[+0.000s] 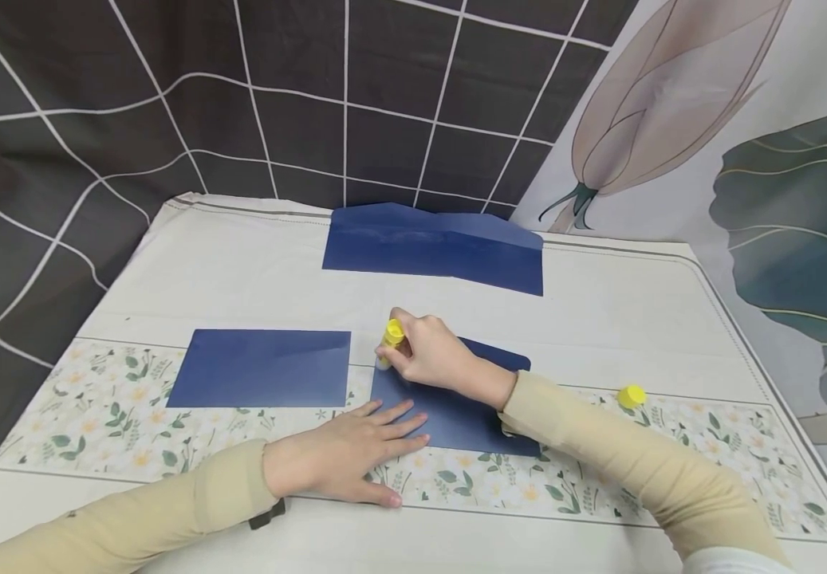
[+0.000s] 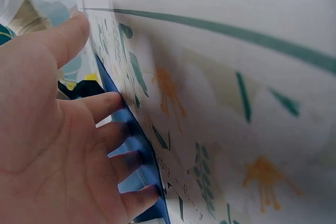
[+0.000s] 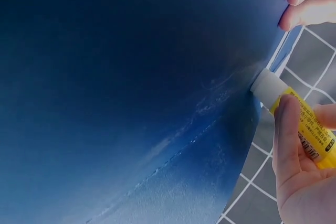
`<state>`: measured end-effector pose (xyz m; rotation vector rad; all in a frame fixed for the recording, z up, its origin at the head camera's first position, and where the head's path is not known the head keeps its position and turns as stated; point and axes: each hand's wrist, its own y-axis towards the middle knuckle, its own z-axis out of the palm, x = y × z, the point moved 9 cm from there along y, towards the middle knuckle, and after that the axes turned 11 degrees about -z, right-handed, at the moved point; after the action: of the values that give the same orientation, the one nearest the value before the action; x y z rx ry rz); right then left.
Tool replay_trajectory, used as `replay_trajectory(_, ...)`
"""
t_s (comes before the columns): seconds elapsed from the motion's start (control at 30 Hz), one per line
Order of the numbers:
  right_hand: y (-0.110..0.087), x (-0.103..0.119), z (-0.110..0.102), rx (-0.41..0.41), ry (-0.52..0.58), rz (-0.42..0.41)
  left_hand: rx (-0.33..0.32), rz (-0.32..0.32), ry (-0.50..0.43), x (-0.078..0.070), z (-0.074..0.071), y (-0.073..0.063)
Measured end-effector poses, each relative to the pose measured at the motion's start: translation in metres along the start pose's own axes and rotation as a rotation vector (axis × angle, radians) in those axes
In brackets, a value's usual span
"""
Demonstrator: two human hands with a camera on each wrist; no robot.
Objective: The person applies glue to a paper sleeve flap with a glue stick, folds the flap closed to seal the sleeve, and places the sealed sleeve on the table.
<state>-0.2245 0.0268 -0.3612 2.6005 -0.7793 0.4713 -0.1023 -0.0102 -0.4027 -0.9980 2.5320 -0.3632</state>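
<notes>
My right hand (image 1: 436,351) pinches a yellow glue stick (image 3: 312,129), its white end (image 3: 269,86) down against the left edge of a dark blue sheet of paper (image 1: 456,414). Whitish glue streaks (image 3: 205,106) run across the sheet in the right wrist view. My left hand (image 1: 356,450) lies with fingers spread, the fingertips (image 2: 139,195) on the lower left corner of the same sheet. Part of the sheet is hidden under my right hand and sleeve.
A second blue rectangle (image 1: 262,368) lies to the left. At the table's back edge rests a larger folded blue piece (image 1: 431,249). The yellow cap (image 1: 632,396) sits to the right. A floral cloth (image 1: 255,295) covers the table, and a dark grid curtain (image 1: 298,96) hangs behind.
</notes>
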Motion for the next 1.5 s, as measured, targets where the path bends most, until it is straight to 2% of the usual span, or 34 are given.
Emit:
replay_trajectory(0.67,0.001,0.006,0.000,0.000,-0.041,-0.004,-0.008,0.003,0.041,0.000,0.002,0.001)
replay_trajectory(0.87,-0.005,0.007,0.000,0.028,-0.031,0.011,-0.003,0.002,0.033,0.000,0.002,0.001)
replay_trajectory(1.1,-0.011,0.009,-0.004,0.040,-0.077,0.021,-0.020,0.004,0.034,0.000,0.001,0.001)
replay_trajectory(1.5,-0.025,0.007,-0.011,0.034,-0.115,0.030,-0.019,-0.003,0.033,-0.001,0.002,0.000)
